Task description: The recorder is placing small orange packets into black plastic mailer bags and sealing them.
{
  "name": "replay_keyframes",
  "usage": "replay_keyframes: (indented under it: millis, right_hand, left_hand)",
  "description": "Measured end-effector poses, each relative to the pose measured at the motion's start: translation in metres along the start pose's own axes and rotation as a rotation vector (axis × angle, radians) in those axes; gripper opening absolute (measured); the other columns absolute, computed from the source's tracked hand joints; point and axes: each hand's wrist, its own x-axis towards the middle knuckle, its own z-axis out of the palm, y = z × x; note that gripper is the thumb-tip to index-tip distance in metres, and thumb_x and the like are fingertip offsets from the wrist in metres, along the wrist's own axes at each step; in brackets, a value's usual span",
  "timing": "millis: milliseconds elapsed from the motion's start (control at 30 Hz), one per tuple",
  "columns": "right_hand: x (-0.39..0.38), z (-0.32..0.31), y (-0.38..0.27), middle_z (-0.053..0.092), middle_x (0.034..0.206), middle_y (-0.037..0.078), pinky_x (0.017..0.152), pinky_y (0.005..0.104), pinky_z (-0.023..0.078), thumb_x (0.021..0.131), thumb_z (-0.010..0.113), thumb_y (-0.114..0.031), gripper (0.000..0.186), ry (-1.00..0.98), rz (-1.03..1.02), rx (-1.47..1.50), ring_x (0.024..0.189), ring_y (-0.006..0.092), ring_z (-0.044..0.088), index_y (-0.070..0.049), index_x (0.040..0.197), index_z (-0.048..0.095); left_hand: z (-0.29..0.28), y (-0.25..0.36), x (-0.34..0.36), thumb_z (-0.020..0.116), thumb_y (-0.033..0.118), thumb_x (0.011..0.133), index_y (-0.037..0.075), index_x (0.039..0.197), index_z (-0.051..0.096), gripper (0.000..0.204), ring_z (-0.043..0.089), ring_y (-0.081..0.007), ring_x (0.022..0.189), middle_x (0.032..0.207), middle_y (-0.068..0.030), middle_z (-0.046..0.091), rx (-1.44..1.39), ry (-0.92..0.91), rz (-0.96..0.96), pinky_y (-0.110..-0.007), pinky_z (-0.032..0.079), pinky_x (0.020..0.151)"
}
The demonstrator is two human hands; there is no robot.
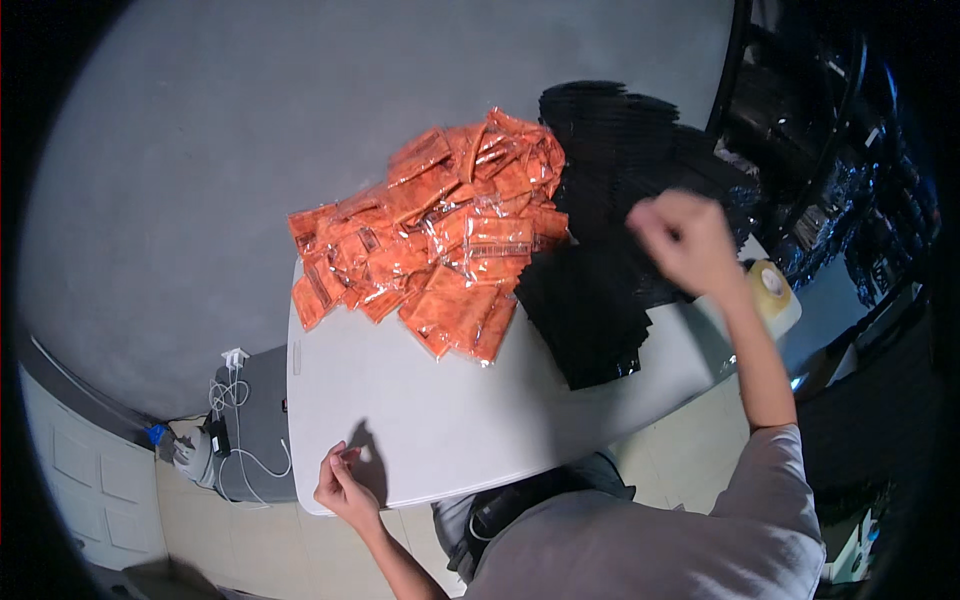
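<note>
On the white table lies a large heap of orange packets in clear plastic wrapping. Beside it, to the right, black flat pieces are spread in overlapping rows, with a nearer black stack. Over these black pieces is my right hand, curled closed and slightly blurred; what is in its fingers, if anything, does not show. My left hand is at the table's near left corner, thumb and fingertips drawn together. Anything between those fingertips is too small to make out.
A roll of clear tape sits at the table's right end. Dark shiny plastic bundles fill a rack at the far right. White cables hang near a wall socket on the left, beside a grey wall. A white door stands lower left.
</note>
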Motion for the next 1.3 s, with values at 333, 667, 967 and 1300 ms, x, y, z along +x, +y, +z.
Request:
replay_keyframes:
  millis: [333,667,967,1300]
  right_hand:
    - [-0.053,0.173,-0.023,0.073,0.093,0.016,0.081,0.0486,0.060,0.092,0.073,-0.029,0.026,-0.271,0.218,-0.140,0.091,0.0357,0.074,-0.004,0.084,0.074]
    - [-0.048,0.177,-0.027,0.073,0.089,0.015,0.079,0.0474,0.061,0.091,0.074,-0.027,0.023,-0.280,0.248,-0.141,0.088,0.0341,0.075,-0.005,0.084,0.074]
    - [-0.048,0.169,-0.034,0.071,0.085,0.013,0.074,0.0460,0.060,0.090,0.073,-0.023,0.017,-0.153,0.200,-0.086,0.083,0.0335,0.073,-0.008,0.083,0.072]
    - [-0.100,0.196,-0.246,0.066,0.086,0.004,0.063,0.0356,0.060,0.082,0.068,-0.017,0.009,-0.238,-0.682,0.350,0.091,0.0207,0.066,-0.008,0.080,0.071]
  left_hand:
    - [0.010,0.004,0.002,0.056,0.021,0.111,-0.008,0.106,0.076,0.036,0.070,-0.0163,0.080,0.084,-0.0133,0.076,0.010,-0.049,0.002,-0.030,0.054,0.075]
    - [0.010,0.011,0.003,0.056,0.022,0.110,-0.008,0.105,0.077,0.036,0.069,-0.0144,0.079,0.083,-0.0128,0.077,0.048,-0.056,-0.004,-0.029,0.051,0.074]
    - [0.013,0.010,0.004,0.056,0.021,0.110,-0.008,0.104,0.077,0.036,0.070,-0.0162,0.077,0.083,-0.0132,0.077,0.041,-0.060,0.024,-0.031,0.053,0.074]
    - [0.007,0.009,0.010,0.050,0.026,0.112,-0.007,0.123,0.073,0.042,0.074,-0.0263,0.111,0.119,-0.0193,0.077,-0.127,0.141,-0.091,-0.037,0.056,0.096]
